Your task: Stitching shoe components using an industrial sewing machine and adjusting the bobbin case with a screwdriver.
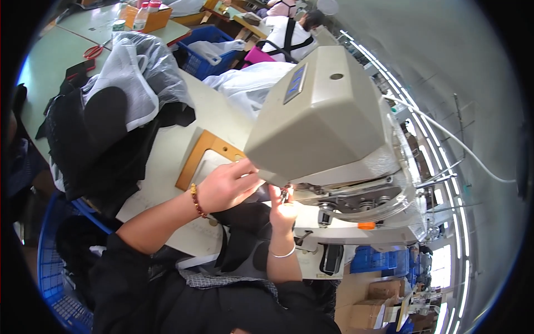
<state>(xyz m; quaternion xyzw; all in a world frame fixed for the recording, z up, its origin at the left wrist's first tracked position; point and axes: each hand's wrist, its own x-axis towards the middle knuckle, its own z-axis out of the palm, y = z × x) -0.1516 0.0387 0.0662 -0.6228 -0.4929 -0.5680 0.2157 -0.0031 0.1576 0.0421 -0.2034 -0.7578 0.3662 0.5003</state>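
Note:
The large beige head of a sewing machine [322, 119] rises before me. Both of my hands meet under its near end, by the needle area, which the housing partly hides. My left hand [227, 186], with a beaded bracelet, has its fingers bent and closed; their tips go behind the housing's lower edge. Close beside it, my right hand [282, 214], wearing a pale bangle, points upward with thumb and fingers pinched around a small dark metallic thing that is too small to name. Black fabric [245, 225] lies below the hands, running down toward my lap.
Left on the table stands a heap of black and grey fabric pieces [119, 111] under clear plastic. Red-handled scissors [93, 52] lie farther back. A blue basket [53, 267] is at lower left, another blue crate [206, 64] behind. A phone [332, 259] rests right; another person [286, 39] sits beyond.

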